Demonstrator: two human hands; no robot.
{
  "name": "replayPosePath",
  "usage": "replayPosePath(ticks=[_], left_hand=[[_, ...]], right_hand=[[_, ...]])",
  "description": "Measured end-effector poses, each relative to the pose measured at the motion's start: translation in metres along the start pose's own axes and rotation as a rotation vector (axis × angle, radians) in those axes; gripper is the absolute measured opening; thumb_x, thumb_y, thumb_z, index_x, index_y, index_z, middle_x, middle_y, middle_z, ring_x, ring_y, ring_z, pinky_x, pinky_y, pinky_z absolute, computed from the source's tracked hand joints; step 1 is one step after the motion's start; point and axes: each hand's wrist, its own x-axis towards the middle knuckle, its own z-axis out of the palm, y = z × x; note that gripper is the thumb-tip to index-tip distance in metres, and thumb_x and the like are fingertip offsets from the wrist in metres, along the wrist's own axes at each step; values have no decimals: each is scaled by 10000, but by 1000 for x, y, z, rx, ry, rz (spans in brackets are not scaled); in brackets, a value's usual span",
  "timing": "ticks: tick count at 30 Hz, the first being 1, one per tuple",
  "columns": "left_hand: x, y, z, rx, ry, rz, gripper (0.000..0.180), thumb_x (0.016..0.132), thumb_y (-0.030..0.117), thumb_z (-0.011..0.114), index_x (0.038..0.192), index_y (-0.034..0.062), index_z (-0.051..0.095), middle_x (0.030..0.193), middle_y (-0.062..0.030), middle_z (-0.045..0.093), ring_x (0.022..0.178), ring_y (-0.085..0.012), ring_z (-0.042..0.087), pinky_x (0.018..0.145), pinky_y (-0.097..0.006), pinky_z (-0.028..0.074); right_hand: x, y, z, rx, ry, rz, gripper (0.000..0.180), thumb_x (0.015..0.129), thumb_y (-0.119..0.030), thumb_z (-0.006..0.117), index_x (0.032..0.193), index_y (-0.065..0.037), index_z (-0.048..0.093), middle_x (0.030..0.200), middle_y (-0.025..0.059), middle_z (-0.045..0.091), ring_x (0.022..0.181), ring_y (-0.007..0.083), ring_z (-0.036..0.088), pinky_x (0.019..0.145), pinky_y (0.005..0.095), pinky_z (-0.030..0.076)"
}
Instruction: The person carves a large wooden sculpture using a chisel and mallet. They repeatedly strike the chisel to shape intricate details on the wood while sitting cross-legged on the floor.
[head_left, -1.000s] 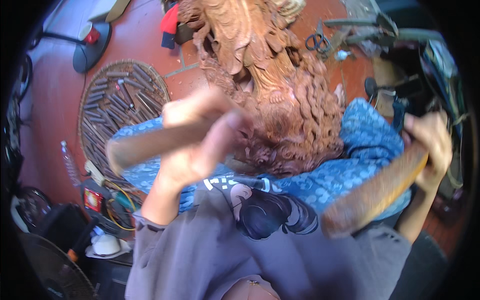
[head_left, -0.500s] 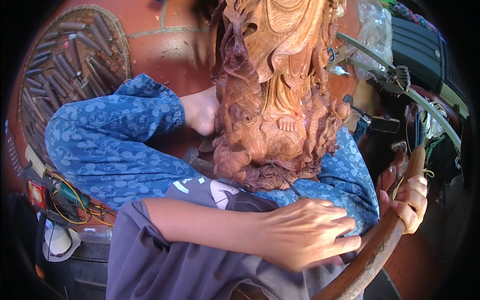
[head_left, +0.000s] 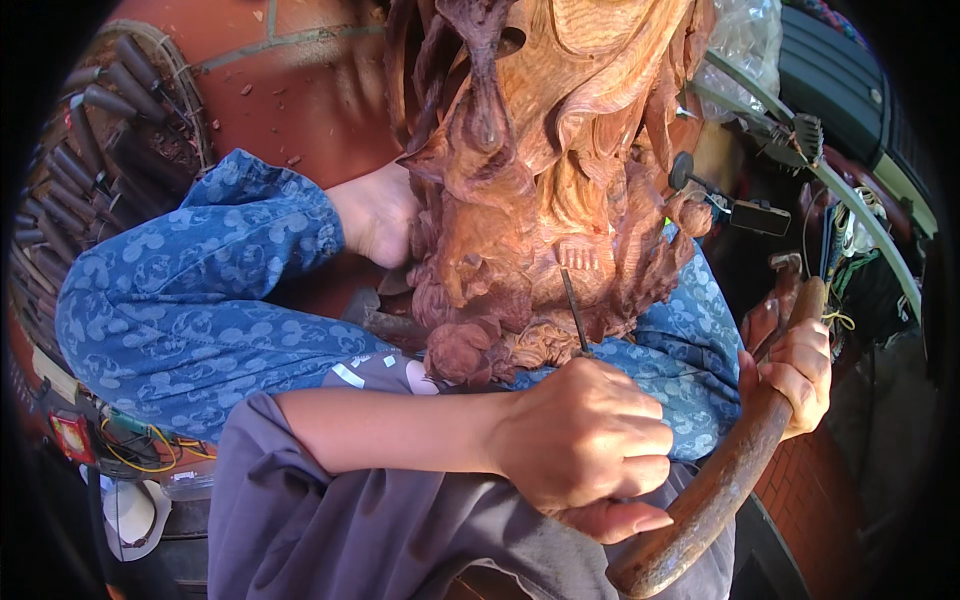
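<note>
A large reddish-brown wooden carving point(head_left: 530, 180), with flowing drapery and carved toes, lies between my bent legs. My left hand point(head_left: 590, 440) is closed around a carving chisel; its thin dark metal shaft point(head_left: 574, 312) rises from the fist, and the handle is hidden inside it. The chisel's tip is at the wood just below the carved toes; I cannot tell whether it touches. To the right, my right hand point(head_left: 800, 375) wraps round a curved wooden club-like mallet point(head_left: 705, 475). Its thick end slants down toward my lap, close to my left thumb.
A round woven tray point(head_left: 195, 90) of dark-handled chisels is at the left. A phone on a stand point(head_left: 760, 217), a metal bar point(head_left: 860, 215) and a dark green case point(head_left: 825, 75) are at the right. Cables and a white hat point(head_left: 135, 515) lie lower left. Wood chips dot the tiled floor.
My left hand has moved slightly left and turned, bringing the chisel up toward the carved toes. The mallet's lower end has come into view. The carving appears shifted with the view.
</note>
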Motion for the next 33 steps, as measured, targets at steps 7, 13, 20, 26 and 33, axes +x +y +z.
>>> replayPosePath(ticks=[7,13,20,26,33], left_hand=[[-5,-4,3,-41,125,34,427,912,376,483,586,100,469,569,-3,322,429,-164,371,387,-298,286],[-4,-6,0,-50,80,48,444,921,371,434,556,120,399,563,0,308,426,-158,359,386,-298,255],[-5,-9,2,-35,79,50,438,920,362,426,554,126,386,558,2,302,428,-151,365,387,-294,255],[-5,-9,1,-36,72,44,433,919,355,425,553,127,384,555,4,302,424,-150,367,386,-293,257],[-6,-9,2,-27,77,53,434,915,354,434,549,128,380,555,5,306,425,-147,369,386,-291,253]], right_hand=[[3,-2,4,10,-16,35,308,595,-63,877,698,-87,588,690,7,495,610,185,488,590,343,418],[5,-1,3,-10,-22,43,301,595,-90,882,673,-91,591,683,13,511,613,192,495,609,347,424],[4,-1,7,12,-24,42,296,594,-78,877,675,-84,592,684,14,511,618,194,504,608,349,429],[5,-4,9,-5,-28,49,290,593,-74,870,706,-78,603,685,15,510,612,189,512,582,342,421],[3,-4,10,19,-31,57,295,574,-72,869,705,-74,604,686,16,518,608,190,515,591,349,433]])
